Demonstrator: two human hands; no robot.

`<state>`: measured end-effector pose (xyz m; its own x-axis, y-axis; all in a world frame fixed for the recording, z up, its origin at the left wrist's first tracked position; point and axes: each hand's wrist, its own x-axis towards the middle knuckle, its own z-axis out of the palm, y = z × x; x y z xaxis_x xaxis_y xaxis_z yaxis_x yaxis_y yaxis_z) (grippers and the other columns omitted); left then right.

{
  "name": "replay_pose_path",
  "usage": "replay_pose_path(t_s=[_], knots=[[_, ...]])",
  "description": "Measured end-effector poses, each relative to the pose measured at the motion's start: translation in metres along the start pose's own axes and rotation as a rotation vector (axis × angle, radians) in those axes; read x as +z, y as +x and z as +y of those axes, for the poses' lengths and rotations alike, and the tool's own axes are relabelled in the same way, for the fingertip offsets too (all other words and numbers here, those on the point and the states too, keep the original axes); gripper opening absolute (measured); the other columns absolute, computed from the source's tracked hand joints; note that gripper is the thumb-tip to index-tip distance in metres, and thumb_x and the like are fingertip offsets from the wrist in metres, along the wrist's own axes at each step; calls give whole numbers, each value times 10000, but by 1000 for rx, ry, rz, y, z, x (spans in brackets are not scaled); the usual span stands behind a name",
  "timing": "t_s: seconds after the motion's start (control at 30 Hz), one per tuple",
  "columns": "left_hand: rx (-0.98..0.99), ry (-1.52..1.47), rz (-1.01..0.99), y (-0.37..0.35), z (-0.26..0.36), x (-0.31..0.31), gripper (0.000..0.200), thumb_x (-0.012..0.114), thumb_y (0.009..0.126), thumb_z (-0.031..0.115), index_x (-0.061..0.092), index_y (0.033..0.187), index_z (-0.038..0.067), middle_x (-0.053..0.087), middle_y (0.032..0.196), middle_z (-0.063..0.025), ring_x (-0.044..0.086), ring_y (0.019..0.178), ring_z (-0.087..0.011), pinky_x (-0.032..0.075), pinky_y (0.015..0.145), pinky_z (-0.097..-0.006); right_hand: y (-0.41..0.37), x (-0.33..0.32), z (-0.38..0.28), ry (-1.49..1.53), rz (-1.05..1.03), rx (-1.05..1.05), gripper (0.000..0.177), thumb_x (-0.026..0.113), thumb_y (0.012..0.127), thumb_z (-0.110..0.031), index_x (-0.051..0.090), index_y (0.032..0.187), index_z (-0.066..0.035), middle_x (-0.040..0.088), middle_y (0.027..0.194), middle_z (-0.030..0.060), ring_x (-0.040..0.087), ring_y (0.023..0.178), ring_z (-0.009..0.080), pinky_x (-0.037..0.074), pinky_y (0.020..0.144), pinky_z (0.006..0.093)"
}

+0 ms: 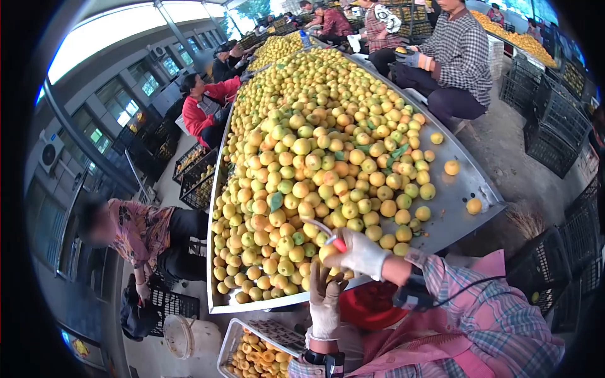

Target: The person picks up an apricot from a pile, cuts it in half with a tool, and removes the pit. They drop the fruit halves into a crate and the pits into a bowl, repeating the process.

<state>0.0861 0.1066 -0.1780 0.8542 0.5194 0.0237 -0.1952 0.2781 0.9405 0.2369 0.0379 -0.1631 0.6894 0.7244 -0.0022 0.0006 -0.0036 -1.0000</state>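
Yellow-green and orange round fruit (302, 164) lies heaped on a long metal table (463, 189). Over the near end of the heap, my right hand (362, 252), in a white glove, is closed on a small tool with a red handle (339, 245) and a curved metal end (317, 225). A fruit (327, 253) sits just under this hand. My left hand (325, 301), in a stained white glove, is below it with the fingers pointing up and apart, near that fruit. Its palm seems to hold nothing.
Below the table edge a white crate (225, 353) holds cut orange fruit (259, 358). A white bucket (192, 337) is left of it. A person in a patterned top (135, 230) bends at the left; others sit along both table sides. Black crates (551, 135) stand at the right.
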Motion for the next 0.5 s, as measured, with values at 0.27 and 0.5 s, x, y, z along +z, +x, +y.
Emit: replay_pose_path(t_s=[0.27, 0.5], knots=[[-57, -72, -91, -33, -17, 48, 821, 748, 825, 357, 330, 1439, 7, 558, 1235, -91, 584, 1055, -178, 494, 915, -327, -111, -57, -62, 229, 1, 302, 308, 596, 941, -295, 615, 1044, -6, 621, 702, 51, 577, 531, 91, 441, 363, 230], [-348, -323, -261, -55, -5, 80, 574, 704, 876, 297, 460, 1326, 37, 579, 1201, -91, 603, 987, -195, 515, 885, -335, -204, -68, -140, 1531, -833, -376, 455, 483, 981, -417, 451, 1217, -29, 570, 1190, 241, 604, 1071, 349, 464, 927, 448]])
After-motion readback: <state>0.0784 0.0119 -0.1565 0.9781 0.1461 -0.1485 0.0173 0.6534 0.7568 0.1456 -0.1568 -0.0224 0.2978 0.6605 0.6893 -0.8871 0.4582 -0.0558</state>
